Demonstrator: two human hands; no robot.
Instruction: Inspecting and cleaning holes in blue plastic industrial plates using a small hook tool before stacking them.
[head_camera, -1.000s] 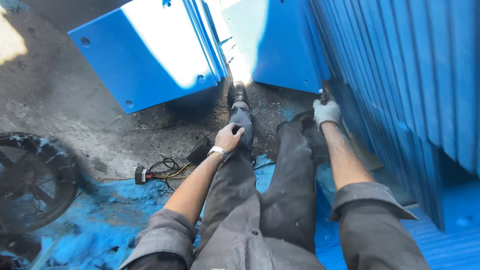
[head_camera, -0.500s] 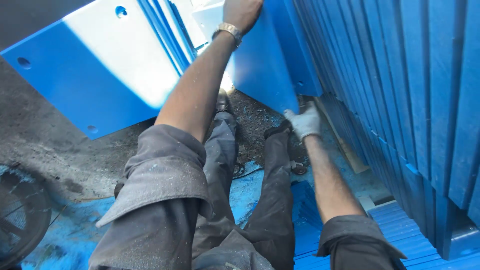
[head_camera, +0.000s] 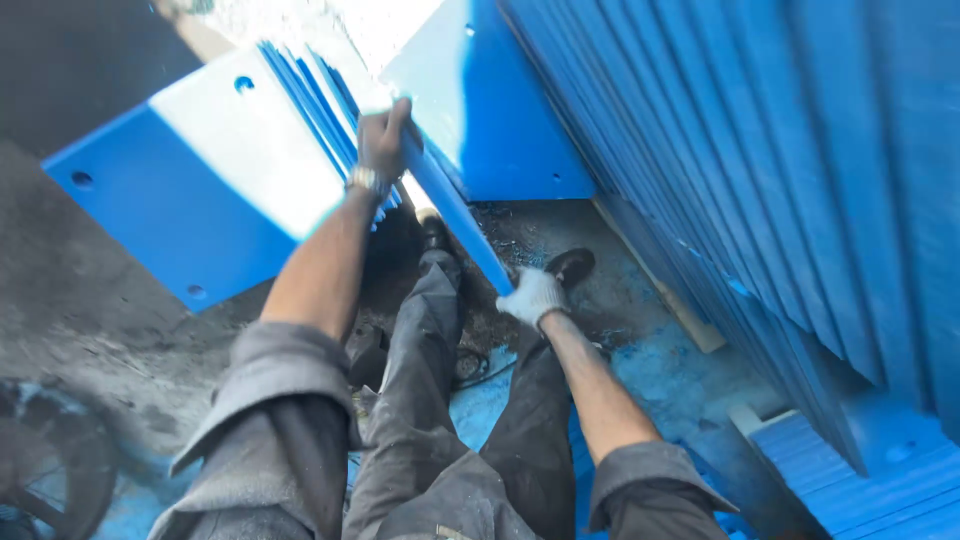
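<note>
Raised left hand now grips flat blue panel, seemingly.

A dark, gritty concrete floor is stained with blue paint, and bright sunlight is cast across it.

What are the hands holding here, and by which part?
Both hands hold one blue panel seen edge-on. The left hand grips its upper edge, and the gloved right hand holds its lower corner. It stands tilted between the other blue panels.
</note>
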